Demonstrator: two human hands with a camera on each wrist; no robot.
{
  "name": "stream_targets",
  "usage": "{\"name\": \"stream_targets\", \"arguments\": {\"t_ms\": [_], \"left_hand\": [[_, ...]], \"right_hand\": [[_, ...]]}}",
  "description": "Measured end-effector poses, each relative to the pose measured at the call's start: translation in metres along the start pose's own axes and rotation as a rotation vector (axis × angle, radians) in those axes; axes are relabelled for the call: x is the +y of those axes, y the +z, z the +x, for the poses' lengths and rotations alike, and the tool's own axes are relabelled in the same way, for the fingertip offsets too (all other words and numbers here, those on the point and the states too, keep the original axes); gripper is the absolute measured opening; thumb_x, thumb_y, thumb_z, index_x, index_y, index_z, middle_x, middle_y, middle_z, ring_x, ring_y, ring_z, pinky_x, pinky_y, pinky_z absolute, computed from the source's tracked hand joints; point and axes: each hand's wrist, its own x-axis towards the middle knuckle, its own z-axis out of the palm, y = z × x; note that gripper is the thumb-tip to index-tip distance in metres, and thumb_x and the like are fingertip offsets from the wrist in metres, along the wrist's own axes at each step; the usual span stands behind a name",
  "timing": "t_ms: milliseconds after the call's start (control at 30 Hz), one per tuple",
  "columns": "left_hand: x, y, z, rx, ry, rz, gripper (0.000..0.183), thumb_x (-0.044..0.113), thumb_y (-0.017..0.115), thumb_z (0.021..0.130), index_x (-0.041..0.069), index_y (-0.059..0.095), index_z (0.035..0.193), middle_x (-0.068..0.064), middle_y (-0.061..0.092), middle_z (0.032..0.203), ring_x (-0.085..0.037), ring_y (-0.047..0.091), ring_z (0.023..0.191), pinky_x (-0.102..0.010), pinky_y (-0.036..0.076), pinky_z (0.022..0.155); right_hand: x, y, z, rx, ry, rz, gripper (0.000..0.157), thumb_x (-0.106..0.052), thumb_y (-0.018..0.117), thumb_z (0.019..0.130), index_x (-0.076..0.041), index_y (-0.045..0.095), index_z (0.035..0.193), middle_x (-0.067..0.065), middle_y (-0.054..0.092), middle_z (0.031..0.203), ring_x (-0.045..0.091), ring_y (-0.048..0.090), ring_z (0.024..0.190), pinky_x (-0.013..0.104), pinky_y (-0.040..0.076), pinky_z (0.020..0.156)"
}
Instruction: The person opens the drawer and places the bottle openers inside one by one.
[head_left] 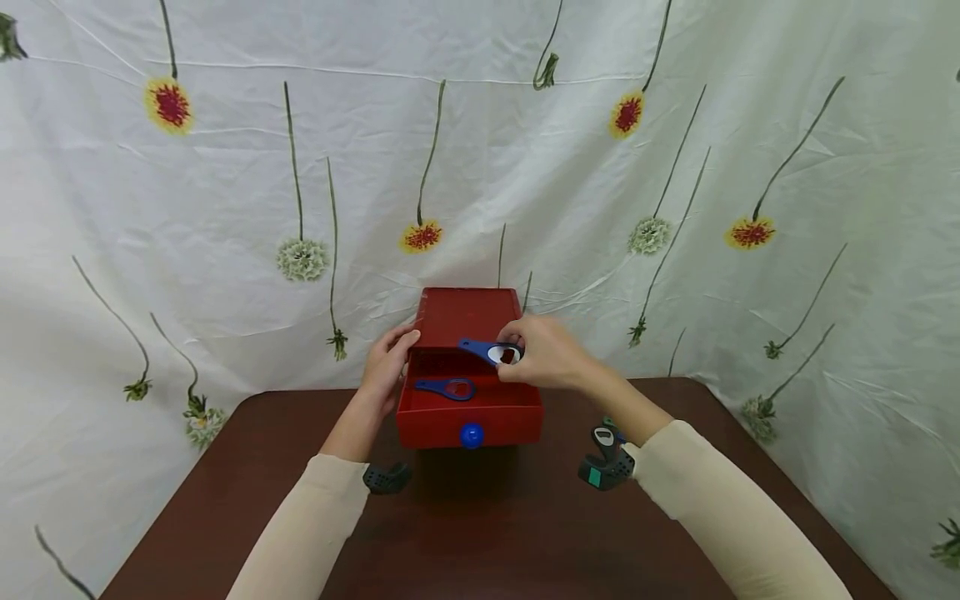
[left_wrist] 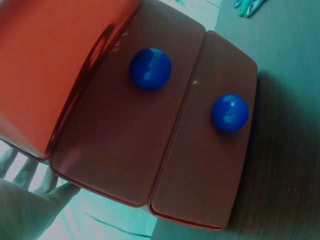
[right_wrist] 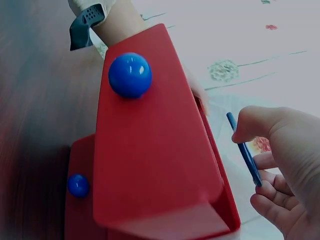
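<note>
A small red drawer chest (head_left: 467, 312) with blue ball knobs stands on the table, its top drawer (head_left: 435, 423) pulled out. Inside lies a flat blue bottle opener (head_left: 435, 386) with an oval loop head. Over the drawer's right side, my right hand (head_left: 551, 352) pinches a second blue bottle opener (head_left: 478, 346) by its loop end, thumb on one face and fingers on the other. The right wrist view shows this bottle opener (right_wrist: 245, 152) edge-on. My left hand (head_left: 386, 367) rests against the chest's left side, fingers extended along it in the left wrist view.
Small green and blue items (left_wrist: 248, 7) lie on the dark wooden table (head_left: 480, 533), to the right of the chest. A lower drawer with a blue knob (left_wrist: 230, 112) is closed. A white flowered cloth (head_left: 480, 150) hangs behind the table.
</note>
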Motion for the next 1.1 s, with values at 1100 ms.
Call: {"name": "stream_targets", "arguments": {"t_ms": [1100], "left_hand": [[-0.003, -0.001, -0.001, -0.004, 0.003, 0.02, 0.053, 0.035, 0.061, 0.105, 0.01, 0.051, 0.151, -0.011, 0.052, 0.139, -0.022, 0.054, 0.11, -0.033, 0.054, 0.08]], "right_hand": [[-0.024, 0.022, 0.015, -0.108, -0.046, 0.052, 0.037, -0.028, 0.07, 0.097, -0.003, 0.074, 0.124, 0.005, 0.07, 0.111, 0.02, 0.062, 0.1, 0.036, 0.05, 0.088]]}}
